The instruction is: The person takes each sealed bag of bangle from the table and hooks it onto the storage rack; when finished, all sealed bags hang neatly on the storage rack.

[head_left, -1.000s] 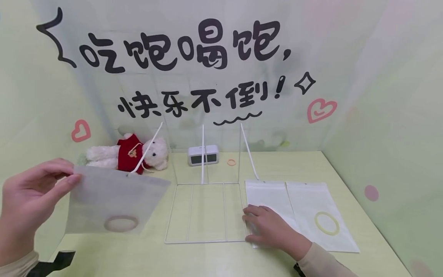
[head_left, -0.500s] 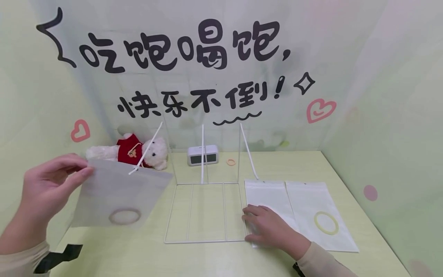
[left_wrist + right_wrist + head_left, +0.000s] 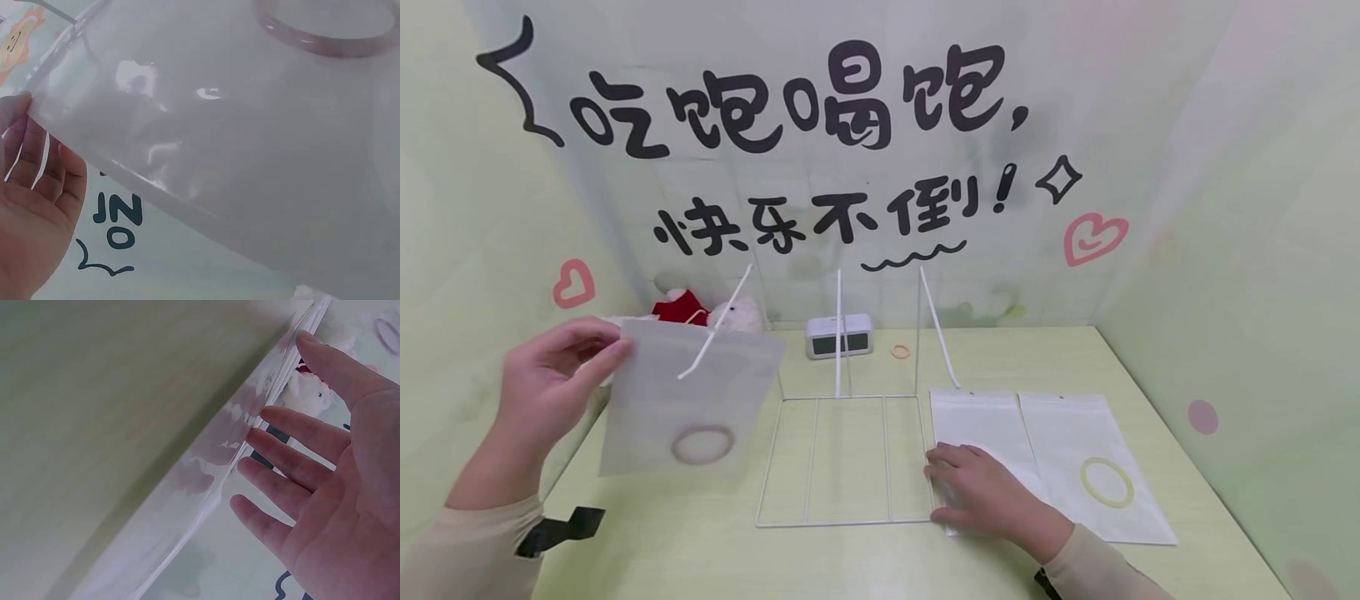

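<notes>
1. Head view: left of the rack (image 3: pixel 838 379), the left hand's (image 3: pixel 561 375) grip pinches a cloudy bag (image 3: pixel 647 408) by its corner; a dark ring (image 3: pixel 703 462) shows through.
2. Right of the rack are an inner white bag (image 3: pixel 977 421) and an outer white bag (image 3: pixel 1067 433), the latter showing a yellow ring (image 3: pixel 1084 475).
3. Beside the rack's right edge, the right hand's (image 3: pixel 992 500) grip is loose, fingers spread.

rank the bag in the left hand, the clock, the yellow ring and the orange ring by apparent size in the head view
1. Held bag
2. Clock and yellow ring: too alike to rank
3. Orange ring
</notes>
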The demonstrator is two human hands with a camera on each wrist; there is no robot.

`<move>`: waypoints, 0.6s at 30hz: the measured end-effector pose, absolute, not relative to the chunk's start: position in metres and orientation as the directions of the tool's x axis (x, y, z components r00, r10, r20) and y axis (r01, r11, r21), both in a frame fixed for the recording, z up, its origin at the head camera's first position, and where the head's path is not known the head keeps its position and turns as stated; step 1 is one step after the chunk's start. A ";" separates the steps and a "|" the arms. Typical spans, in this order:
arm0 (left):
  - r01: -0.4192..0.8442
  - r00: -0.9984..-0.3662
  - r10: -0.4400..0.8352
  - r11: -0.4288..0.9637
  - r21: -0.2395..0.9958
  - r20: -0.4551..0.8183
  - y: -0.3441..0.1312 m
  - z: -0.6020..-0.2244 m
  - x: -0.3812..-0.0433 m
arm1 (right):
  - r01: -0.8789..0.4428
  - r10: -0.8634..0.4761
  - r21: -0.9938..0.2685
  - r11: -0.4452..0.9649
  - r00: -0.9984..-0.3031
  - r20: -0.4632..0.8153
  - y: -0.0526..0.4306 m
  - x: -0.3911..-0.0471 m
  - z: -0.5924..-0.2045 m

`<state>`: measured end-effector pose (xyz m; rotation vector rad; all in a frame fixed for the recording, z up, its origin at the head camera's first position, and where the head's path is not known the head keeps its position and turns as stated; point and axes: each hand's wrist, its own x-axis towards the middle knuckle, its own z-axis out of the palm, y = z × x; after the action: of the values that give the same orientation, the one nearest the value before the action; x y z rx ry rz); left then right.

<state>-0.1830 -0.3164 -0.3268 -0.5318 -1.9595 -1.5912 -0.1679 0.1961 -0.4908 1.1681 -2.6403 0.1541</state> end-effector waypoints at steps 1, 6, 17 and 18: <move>0.606 -0.772 -0.042 0.254 0.754 0.634 -0.316 -0.327 -0.185 | -0.740 -0.714 0.004 0.672 -0.647 0.269 0.196 -0.168 -0.491; 0.552 -0.772 -0.065 0.426 0.717 0.633 -0.312 -0.325 -0.194 | -0.743 -0.717 0.002 0.670 -0.646 0.263 0.196 -0.168 -0.489; 0.526 -0.768 -0.109 0.456 0.718 0.631 -0.302 -0.334 -0.221 | -0.737 -0.712 -0.009 0.676 -0.656 0.251 0.198 -0.168 -0.490; 0.525 -0.767 -0.110 0.459 0.717 0.632 -0.301 -0.335 -0.223 | -0.737 -0.711 -0.014 0.676 -0.657 0.251 0.198 -0.168 -0.490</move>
<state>-0.2232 -0.3006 -0.3351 -0.3449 -2.0908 -1.3264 -0.1680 0.1977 -0.4901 1.1691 -2.6653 0.1676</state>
